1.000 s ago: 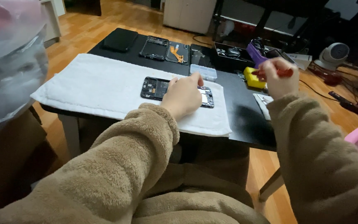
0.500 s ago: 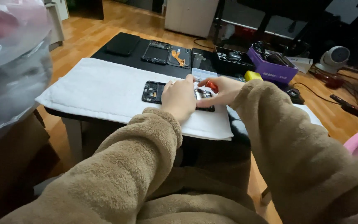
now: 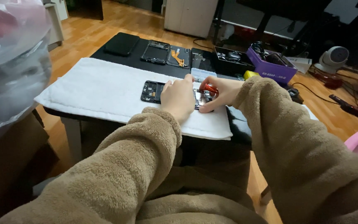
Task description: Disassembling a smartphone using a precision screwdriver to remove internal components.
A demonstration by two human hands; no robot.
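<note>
On towel (image 3: 104, 89) | left hand (image 3: 178, 98) still pins phone (image 3: 154, 91) | right hand (image 3: 220, 92) now grips screwdriver (image 3: 209, 88) there

Left hand (image 3: 179, 97) is pressed flat on the opened phone (image 3: 152, 91), which lies on a white towel (image 3: 92, 89) spread over the black table (image 3: 146, 66); right hand (image 3: 220, 93) is pinching a small red-handled screwdriver (image 3: 208, 88) right over the phone's right end, tip hidden behind the fingers; further back there's a dark phone back cover (image 3: 122, 43), another stripped phone frame (image 3: 156, 52), a purple box (image 3: 270, 66) of bits; both sleeves are fuzzy tan fleece.
</note>
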